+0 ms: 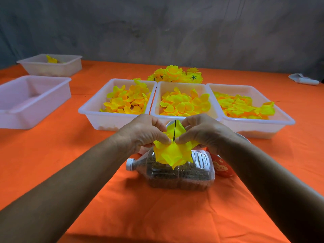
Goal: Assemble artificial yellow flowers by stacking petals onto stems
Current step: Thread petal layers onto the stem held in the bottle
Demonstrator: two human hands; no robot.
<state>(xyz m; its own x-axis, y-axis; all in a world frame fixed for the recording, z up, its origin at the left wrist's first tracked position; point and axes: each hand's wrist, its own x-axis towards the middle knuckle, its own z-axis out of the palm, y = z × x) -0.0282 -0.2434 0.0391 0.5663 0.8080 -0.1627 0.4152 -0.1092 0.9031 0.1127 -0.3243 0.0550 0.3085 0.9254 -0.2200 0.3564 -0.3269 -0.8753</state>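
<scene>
A half-built yellow flower (172,154) hangs in mid-air over a plastic bottle. A thin dark stem (175,130) sticks up through its petals. My left hand (142,133) pinches the petals on the left of the stem, and my right hand (204,131) pinches them on the right. Thumbs and forefingers meet close to the stem. Behind the hands stand three white trays of loose yellow petals: left (91,109), middle (182,85), right (287,120). A heap of finished yellow flowers (175,73) lies behind the trays.
A clear plastic bottle (177,174) filled with brown grains lies on its side on the orange tablecloth (157,216), white cap to the left. A red object (221,166) sits beside it. Two more white trays stand at left (35,100) and far left (52,65). White cloth (303,79) lies at far right.
</scene>
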